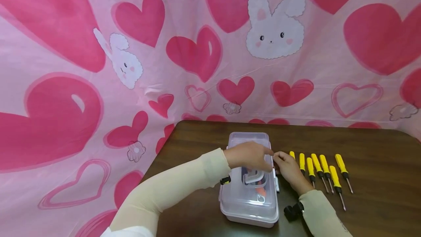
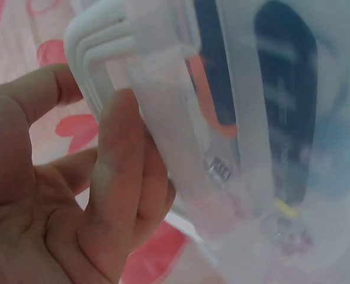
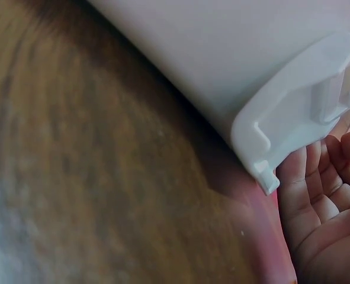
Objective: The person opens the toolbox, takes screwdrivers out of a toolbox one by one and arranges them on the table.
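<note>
A clear-lidded plastic toolbox [image 1: 251,207] stands on the table with its lid down. Through the lid show dark and orange things [image 1: 261,190]. My left hand [image 1: 250,155] reaches across the lid, fingertips at its right edge; in the left wrist view, bent fingers lie close by the white handle [image 2: 100,53]. At the box's right side my right hand [image 1: 291,169] has its fingertips close to the left ones. The right wrist view shows its curled fingers just past a white latch [image 3: 299,112], which sticks out from the wall. What these fingertips touch is hidden.
Several yellow-and-black screwdrivers [image 1: 334,176] lie in a loose row right of the right hand. The brown wooden table [image 1: 378,164] meets a pink heart-patterned cloth [image 1: 197,94] behind and at the left. A small black device [image 1: 294,211] sits at the right wrist.
</note>
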`<state>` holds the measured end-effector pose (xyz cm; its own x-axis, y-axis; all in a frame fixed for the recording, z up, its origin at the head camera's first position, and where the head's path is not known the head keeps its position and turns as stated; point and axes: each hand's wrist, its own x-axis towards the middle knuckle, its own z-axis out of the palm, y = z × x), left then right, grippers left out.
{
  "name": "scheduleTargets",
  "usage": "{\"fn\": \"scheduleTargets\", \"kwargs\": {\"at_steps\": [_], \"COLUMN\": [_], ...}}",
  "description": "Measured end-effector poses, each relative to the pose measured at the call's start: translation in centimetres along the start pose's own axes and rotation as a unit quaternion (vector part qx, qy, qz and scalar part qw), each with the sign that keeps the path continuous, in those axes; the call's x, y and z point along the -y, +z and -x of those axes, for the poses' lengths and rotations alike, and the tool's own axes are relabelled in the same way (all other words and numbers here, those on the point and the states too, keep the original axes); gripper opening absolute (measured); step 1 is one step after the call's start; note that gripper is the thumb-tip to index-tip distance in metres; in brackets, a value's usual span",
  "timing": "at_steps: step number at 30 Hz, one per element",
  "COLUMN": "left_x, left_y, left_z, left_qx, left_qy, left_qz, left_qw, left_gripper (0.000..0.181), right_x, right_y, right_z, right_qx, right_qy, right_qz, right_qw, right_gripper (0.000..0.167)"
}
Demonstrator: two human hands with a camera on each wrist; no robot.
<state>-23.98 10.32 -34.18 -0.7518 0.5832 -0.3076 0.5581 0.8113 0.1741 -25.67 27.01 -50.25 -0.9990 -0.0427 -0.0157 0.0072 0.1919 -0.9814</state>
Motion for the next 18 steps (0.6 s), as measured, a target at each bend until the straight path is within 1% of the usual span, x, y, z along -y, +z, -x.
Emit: {"fn": "scheduleTargets", "kwargs": {"at_steps": [1, 4, 6, 11, 18], "left_x": [-0.04, -0.10, -0.11, -0.03, 0.16], "left_y": [0.07, 0.12, 0.12, 0.22, 0.36], "left_z": [0.04, 0.06, -0.01, -0.19, -0.12], "left_qx": [0.004, -0.001, -0.003, 0.003, 0.004], "left_qy": [0.000, 0.010, 0.014, 0.008, 0.009], "left_qz": [-0.006, -0.032, -0.040, -0.028, -0.034], "left_qw": [1.0000, 0.9994, 0.9991, 0.9996, 0.9994], "left_gripper": [0.056, 0.057, 0.057, 0.057, 0.057], "right_x": [-0.01, 0.06, 0.14, 0.17, -0.11], "right_y": [0.01, 0.02, 0.01, 0.03, 0.12], "right_z": [0.01, 0.07, 0.06, 0.01, -0.09], "right_qx": [0.001, -0.001, -0.006, -0.001, 0.001], "right_qy": [0.003, 0.002, 0.002, 0.004, 0.006], "right_qz": [0.004, 0.005, 0.005, 0.009, 0.013], "right_qw": [1.0000, 1.0000, 1.0000, 1.0000, 0.9999], "right_gripper": [0.029, 0.029, 0.029, 0.030, 0.030]}}
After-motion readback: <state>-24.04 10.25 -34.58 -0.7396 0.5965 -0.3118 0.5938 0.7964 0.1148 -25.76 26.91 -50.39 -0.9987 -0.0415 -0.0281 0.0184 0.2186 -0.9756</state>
